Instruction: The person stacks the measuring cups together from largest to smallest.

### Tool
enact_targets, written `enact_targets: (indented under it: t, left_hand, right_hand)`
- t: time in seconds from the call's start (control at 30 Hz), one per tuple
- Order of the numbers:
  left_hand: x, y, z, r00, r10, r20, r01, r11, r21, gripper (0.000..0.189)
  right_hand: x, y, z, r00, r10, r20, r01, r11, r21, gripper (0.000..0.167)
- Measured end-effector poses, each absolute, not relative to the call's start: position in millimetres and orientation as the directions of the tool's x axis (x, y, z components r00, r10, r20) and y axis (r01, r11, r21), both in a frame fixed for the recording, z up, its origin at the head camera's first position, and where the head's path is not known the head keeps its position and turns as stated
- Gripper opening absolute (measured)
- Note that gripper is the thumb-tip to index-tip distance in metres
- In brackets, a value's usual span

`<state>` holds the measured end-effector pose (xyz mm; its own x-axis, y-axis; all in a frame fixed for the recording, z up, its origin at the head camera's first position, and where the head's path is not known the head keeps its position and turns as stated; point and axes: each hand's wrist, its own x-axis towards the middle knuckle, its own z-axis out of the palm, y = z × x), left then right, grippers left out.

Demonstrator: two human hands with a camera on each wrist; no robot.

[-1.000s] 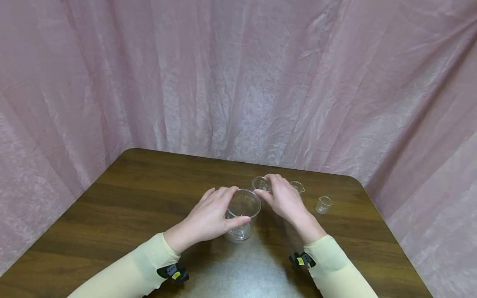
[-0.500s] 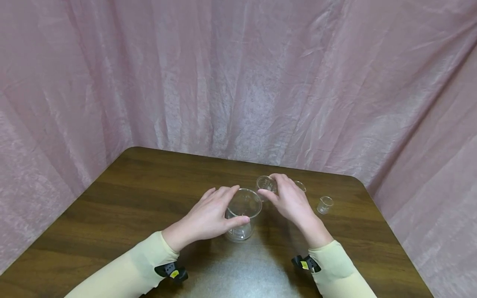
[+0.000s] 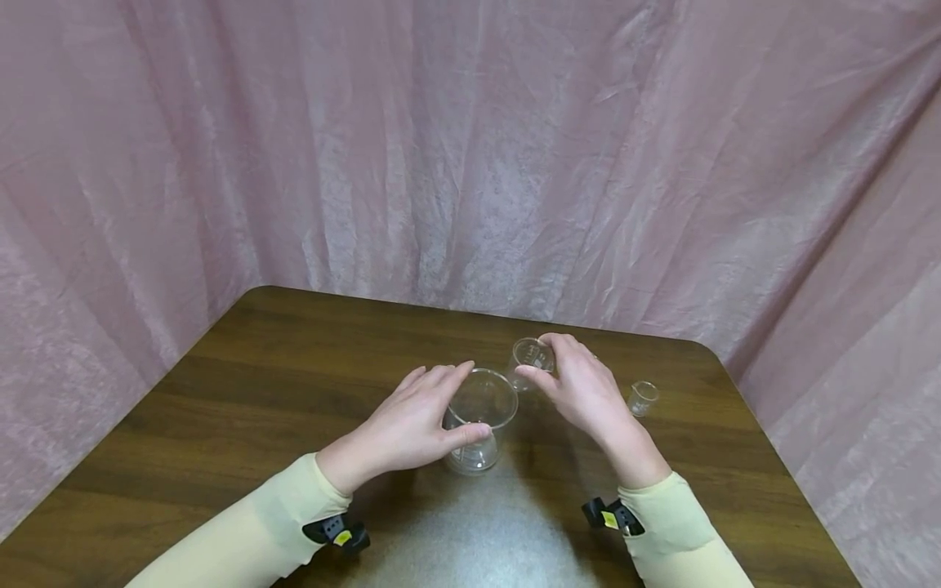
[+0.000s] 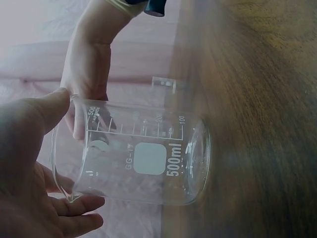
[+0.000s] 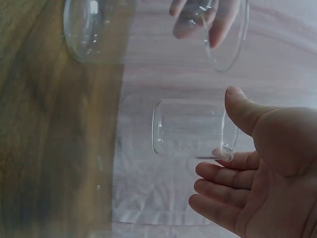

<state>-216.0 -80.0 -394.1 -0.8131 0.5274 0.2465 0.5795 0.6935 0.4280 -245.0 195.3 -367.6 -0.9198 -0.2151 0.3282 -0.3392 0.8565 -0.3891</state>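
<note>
My left hand (image 3: 408, 425) holds a large clear glass beaker (image 3: 473, 457) near its rim, thumb on the near side and fingers on the far side. It stands upright on the table, and the left wrist view shows a 500ml mark on that beaker (image 4: 148, 158). Just right of it, my right hand (image 3: 588, 396) grips a smaller glass beaker (image 3: 532, 354) by the rim between thumb and fingers. In the right wrist view this smaller beaker (image 5: 188, 129) hangs with its base off the tabletop. The smallest beaker (image 3: 643, 398) stands right of my right hand.
The brown wooden table (image 3: 294, 367) has rounded far corners. A pink curtain (image 3: 470, 163) hangs behind it and along both sides. Another beaker is hidden behind my right hand in the head view.
My right hand has moved right and slightly away from me, lifting the smaller beaker and covering the one behind it. My left hand and the large beaker have hardly moved.
</note>
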Motion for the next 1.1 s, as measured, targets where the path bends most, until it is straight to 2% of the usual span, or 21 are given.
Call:
enact_targets:
  t: [0.3, 0.5, 1.1]
  left_hand:
    - [-213.8, -78.3, -395.1, -0.804, 0.525, 0.281, 0.595, 0.703, 0.389, 0.093]
    - [-213.2, -77.1, -395.4, -0.794, 0.517, 0.32, 0.608, 0.684, 0.403, 0.088]
    - [-214.3, -77.1, -397.0, -0.813, 0.525, 0.254, 0.581, 0.693, 0.427, 0.097]
  right_hand:
    - [-237.1, 196.3, -355.8, -0.922, -0.211, 0.326, -0.336, 0.854, -0.397, 0.059]
    - [-231.9, 195.1, -348.8, -0.911, -0.224, 0.346, -0.358, 0.846, -0.395, 0.057]
    - [-218.3, 193.7, -333.5, -0.904, -0.226, 0.362, -0.37, 0.839, -0.399, 0.056]
